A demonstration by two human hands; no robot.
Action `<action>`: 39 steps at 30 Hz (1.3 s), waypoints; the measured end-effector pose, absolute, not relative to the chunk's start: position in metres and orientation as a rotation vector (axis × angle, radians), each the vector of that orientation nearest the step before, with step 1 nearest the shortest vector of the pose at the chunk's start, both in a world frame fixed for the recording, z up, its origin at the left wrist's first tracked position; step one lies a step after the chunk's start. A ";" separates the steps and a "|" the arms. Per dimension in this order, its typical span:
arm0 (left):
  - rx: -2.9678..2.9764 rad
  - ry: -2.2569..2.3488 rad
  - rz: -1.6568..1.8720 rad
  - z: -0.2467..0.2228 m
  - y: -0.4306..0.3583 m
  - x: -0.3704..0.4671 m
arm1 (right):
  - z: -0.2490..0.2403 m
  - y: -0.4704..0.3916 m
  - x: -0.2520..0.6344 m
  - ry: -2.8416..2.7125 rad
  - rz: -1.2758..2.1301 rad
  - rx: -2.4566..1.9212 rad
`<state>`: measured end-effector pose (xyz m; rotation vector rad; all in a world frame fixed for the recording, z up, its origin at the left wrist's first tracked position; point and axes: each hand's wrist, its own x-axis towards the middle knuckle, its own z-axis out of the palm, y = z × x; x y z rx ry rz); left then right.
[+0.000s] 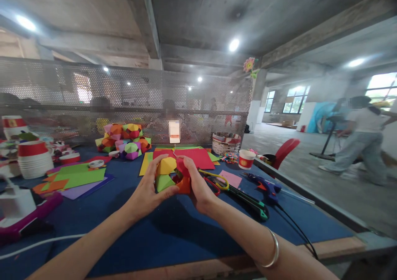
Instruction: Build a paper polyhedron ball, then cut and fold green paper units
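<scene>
Between my two hands, above the blue tabletop (130,247), is a folded paper ball (166,166) with yellow, green, red and orange faces. My left hand (147,191) grips its left side, thumb along the lower edge and fingers over the top. On the right side, my right hand (200,189) is wrapped round the red and orange faces. Dark gaps show between the faces at the ball's middle. Behind it lie red paper sheets (201,158). Scissors with yellow handles (223,183) lie just right of my right hand.
A green-black cutter (248,201) and a blue glue gun (266,189) lie at right, near a paper cup (246,159). Finished paper balls (132,149) are piled back left. Green sheets (80,175), stacked cups (34,160) and a purple power strip (46,209) are left.
</scene>
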<state>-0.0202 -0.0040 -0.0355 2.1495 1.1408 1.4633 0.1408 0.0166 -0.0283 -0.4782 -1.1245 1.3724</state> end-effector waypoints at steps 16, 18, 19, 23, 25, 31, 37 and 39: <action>1.984 0.926 1.863 -0.039 -0.023 -0.001 | -0.030 -0.007 0.132 -1.222 1.379 -0.321; 1.995 0.928 1.893 -0.040 -0.022 0.001 | -0.029 -0.010 0.132 -1.239 1.345 -0.369; 1.999 0.933 1.897 -0.041 -0.022 0.002 | -0.029 -0.011 0.132 -1.241 1.327 -0.390; 2.003 0.951 1.892 -0.042 -0.020 0.003 | -0.034 -0.009 0.130 -1.231 1.220 -0.408; 2.008 0.939 1.894 -0.043 -0.021 0.004 | -0.036 -0.007 0.129 -1.224 1.194 -0.397; 2.036 0.951 1.864 -0.042 -0.022 0.006 | -0.034 -0.006 0.130 -1.259 1.110 -0.488; 2.008 0.921 1.894 -0.041 -0.021 0.007 | -0.027 -0.012 0.132 -1.292 1.067 -0.570; 2.014 0.923 1.894 -0.041 -0.022 0.007 | -0.026 -0.013 0.132 -1.295 1.074 -0.579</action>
